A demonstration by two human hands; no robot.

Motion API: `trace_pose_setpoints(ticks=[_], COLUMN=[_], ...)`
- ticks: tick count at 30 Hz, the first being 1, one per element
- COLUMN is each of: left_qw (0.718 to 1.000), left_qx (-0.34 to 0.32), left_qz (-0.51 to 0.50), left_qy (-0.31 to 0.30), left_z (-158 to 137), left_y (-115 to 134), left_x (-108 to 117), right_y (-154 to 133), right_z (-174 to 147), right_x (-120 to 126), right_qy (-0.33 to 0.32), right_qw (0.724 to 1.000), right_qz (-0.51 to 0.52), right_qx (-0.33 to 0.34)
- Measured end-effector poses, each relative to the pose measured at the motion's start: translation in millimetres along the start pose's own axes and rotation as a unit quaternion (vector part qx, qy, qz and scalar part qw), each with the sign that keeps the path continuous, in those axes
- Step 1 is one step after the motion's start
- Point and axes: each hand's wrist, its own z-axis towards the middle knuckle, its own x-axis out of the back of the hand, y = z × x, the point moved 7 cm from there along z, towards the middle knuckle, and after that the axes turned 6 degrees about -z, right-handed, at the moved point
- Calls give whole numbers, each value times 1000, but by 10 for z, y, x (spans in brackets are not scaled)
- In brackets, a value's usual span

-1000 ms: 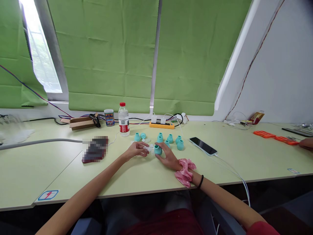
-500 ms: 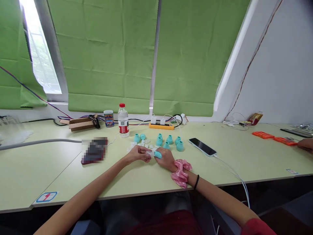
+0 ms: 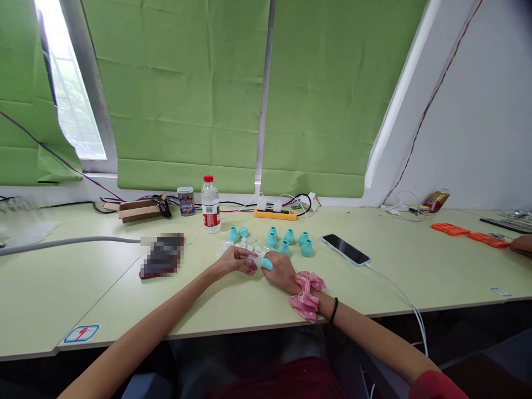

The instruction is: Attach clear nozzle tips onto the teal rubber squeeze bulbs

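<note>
My left hand (image 3: 235, 262) pinches a small clear plastic piece (image 3: 255, 260) between thumb and fingers. My right hand (image 3: 281, 270) is closed around a turquoise bulb-shaped piece (image 3: 266, 264), whose far part is hidden by the fingers. The two pieces meet end to end, in line, low over the table; whether one sits inside the other I cannot tell. Behind my hands stand several more turquoise bulb pieces (image 3: 289, 237) with open necks. A scatter of small translucent plastic parts (image 3: 245, 244) lies just beyond my left hand.
A red-capped water bottle (image 3: 211, 208), a can (image 3: 186, 201) and an orange power strip (image 3: 275, 214) stand at the back. On the right lie a phone (image 3: 346, 249) with its cable and orange trays (image 3: 451, 229) near another person's hand (image 3: 522, 245). A pixelated dark object (image 3: 163, 256) lies left.
The turquoise piece and the clear piece have come closer in line, with the turquoise piece shifted slightly left. Both hands stay nearly in place; the view has moved slightly.
</note>
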Motion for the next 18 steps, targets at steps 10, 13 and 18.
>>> trace_pose_setpoints(ticks=[10,13,18], left_qw=[995,986,969], left_qx=[-59,-83,-90], left_qz=[73,140,229], left_qy=[21,29,21], left_z=[-4,-5,-6], left_y=[131,184,186], left_x=[-34,-49,-78], right_y=[25,65,55], right_z=[108,113,38], right_x=[-81,-155,-272], right_qy=[-81,-130,-262], right_qw=[975,947,881], right_qz=[190,269,356], right_qx=[-79,-115,-167])
